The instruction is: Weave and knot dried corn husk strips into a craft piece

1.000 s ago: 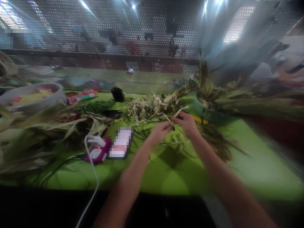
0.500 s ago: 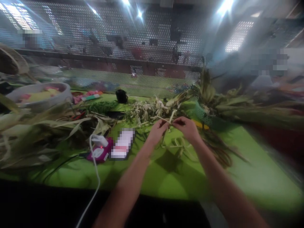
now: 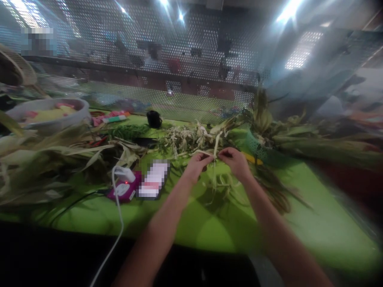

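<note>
My left hand (image 3: 196,166) and my right hand (image 3: 236,161) meet over the table, fingertips pinched close together. Between them they hold pale, narrow strips of what looks like dried corn husk (image 3: 216,143). One strip points upward, another runs left over my left hand, and thin ends hang down below. The exact crossing at the fingertips is too small to make out. Under my hands lie loose curled strips (image 3: 226,183). Just beyond is a heap of pale husk pieces tied or bunched like small flowers (image 3: 188,137).
A phone (image 3: 154,179) and a purple power block (image 3: 124,191) with a white cable lie left. Large husks (image 3: 60,159) spread at far left, before a grey basin (image 3: 80,113). A green basket (image 3: 259,145) with leaves stands right. The green table (image 3: 323,215) ends near me.
The upright strip stands straighter, and the hanging ends now show more plainly below my fingers. Both hands stay pinched in nearly the same place. The view has shifted slightly.
</note>
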A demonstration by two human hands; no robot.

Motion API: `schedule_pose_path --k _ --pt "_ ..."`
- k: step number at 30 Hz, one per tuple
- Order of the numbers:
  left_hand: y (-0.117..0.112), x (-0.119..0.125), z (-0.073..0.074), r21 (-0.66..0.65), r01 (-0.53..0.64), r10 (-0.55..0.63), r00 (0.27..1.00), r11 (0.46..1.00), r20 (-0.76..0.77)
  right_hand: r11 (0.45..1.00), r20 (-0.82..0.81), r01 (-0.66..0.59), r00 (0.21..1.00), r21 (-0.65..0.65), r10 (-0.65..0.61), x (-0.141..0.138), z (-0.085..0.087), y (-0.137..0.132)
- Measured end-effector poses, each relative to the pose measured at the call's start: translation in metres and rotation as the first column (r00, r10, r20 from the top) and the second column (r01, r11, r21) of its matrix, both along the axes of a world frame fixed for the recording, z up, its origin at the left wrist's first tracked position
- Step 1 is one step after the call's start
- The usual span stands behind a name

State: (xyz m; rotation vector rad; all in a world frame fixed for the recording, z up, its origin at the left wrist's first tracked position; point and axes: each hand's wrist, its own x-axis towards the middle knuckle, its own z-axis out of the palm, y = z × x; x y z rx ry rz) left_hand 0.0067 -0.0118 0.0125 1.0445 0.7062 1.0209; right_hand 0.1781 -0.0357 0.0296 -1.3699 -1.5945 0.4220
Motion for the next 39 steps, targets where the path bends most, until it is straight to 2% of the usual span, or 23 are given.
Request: schedule_pose_path --k 5,9,11,15,18,21,24,27,32,39 --pt "0.001 0.001 -0.001 0.141 0.0 0.029 0.98 0.99 -0.198 0.994 -0.167 -0.064 0.985 -0.091 0.048 -0.004 0.003 -0.004" --pt "0.001 0.003 -0.002 0.219 0.073 -0.019 0.971 0.973 -0.237 0.99 -0.31 -0.1 0.949 -0.1 0.064 -0.008 0.004 -0.006" --pt "0.001 0.004 -0.004 0.228 0.103 -0.052 0.974 0.968 -0.222 0.992 -0.313 -0.095 0.948 -0.087 0.063 -0.008 0.0 -0.004" --pt "0.001 0.005 -0.007 0.269 0.156 -0.096 0.97 0.951 -0.222 0.999 -0.208 -0.001 0.978 -0.033 -0.006 -0.008 -0.008 0.0" --pt "0.003 0.005 -0.008 0.301 0.154 -0.07 0.96 0.941 -0.27 0.999 -0.204 0.003 0.979 -0.054 -0.014 -0.009 -0.009 0.001" --pt "0.004 0.005 -0.008 0.258 0.049 0.019 0.967 0.965 -0.253 0.993 -0.276 -0.05 0.961 -0.112 0.017 -0.011 -0.004 -0.001" --pt "0.005 0.003 -0.006 0.129 -0.047 0.071 0.98 0.991 -0.188 0.986 -0.287 -0.077 0.958 -0.145 0.033 -0.012 0.001 -0.003" --pt "0.004 0.001 -0.004 0.064 -0.06 0.067 0.992 0.996 -0.11 0.987 -0.263 -0.066 0.964 -0.145 0.026 -0.011 0.002 -0.004" --pt "0.004 0.001 -0.002 0.06 -0.079 0.083 0.995 0.995 -0.064 0.988 -0.223 -0.078 0.974 -0.132 0.047 -0.012 0.003 -0.005" --pt "0.004 0.003 -0.005 -0.025 -0.062 0.064 0.991 0.998 0.115 0.981 -0.266 -0.059 0.964 -0.185 0.008 -0.014 -0.003 -0.003"
